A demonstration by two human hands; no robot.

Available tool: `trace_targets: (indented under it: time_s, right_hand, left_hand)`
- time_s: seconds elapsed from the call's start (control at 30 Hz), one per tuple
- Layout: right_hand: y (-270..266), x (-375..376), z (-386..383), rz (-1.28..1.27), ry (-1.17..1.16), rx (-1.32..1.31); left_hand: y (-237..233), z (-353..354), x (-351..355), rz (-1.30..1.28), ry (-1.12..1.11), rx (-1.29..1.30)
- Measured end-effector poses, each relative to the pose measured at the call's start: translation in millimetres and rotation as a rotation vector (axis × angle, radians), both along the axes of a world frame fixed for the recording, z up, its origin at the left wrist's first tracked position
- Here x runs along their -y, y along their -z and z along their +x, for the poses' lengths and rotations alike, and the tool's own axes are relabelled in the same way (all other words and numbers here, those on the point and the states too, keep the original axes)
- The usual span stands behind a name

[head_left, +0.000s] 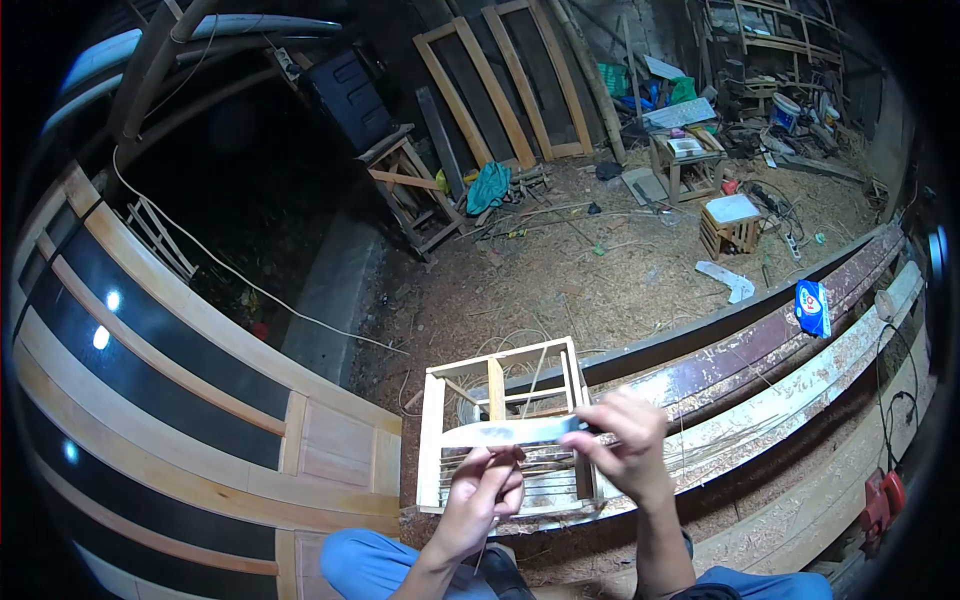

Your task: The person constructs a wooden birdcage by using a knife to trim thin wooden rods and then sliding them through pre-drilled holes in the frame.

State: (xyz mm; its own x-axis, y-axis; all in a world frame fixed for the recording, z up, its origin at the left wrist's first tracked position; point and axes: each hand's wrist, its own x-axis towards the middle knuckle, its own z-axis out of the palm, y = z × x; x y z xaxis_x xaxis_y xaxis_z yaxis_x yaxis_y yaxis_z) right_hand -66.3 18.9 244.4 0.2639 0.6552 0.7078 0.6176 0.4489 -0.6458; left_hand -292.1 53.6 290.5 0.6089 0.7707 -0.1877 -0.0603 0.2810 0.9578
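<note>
My right hand (628,435) is closed around the dark handle of a knife with a wide, pale blade (510,432). The blade lies level, its tip toward the left. Just below it, my left hand (485,490) is closed, thumb against fingers. A thin strip (481,558) hangs beneath that hand; what sits between the fingertips is too small to make out. Under both hands stands a small frame of light wood (432,440), with slats and thin strips inside it. My hands and the knife hide part of the frame.
A large panelled wooden door (345,455) lies at left. Long planks (740,400) run along the right, bearing a blue packet (812,308) and a red tool (880,505). Beyond are a slatted stool (730,225), a small table (688,160), leaning frames (455,95) and shavings.
</note>
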Motion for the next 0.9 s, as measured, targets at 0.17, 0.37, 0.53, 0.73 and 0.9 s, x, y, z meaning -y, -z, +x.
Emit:
trace_targets:
  time_s: [0.17, 0.37, 0.53, 0.73, 0.9]
  right_hand:
    - [-5, -10, -24, 0.045, -0.097, 0.004]
    - [6, -11, 10, 0.056, 0.249, -0.098]
    - [8, -6, 1, 0.042, 0.035, -0.04]
    - [-4, -8, -22, 0.028, -0.177, 0.064]
    - [9, -14, -2, 0.009, 0.11, 0.007]
  left_hand:
    - [-6, 8, 4, -0.027, -0.063, 0.02]
    - [-12, 6, 7, 0.019, 0.015, -0.025]
    - [-2, 1, 3, -0.074, 0.004, 0.045]
    - [0, -4, 2, -0.09, 0.059, -0.004]
    - [0, -3, 4, 0.017, 0.04, -0.026]
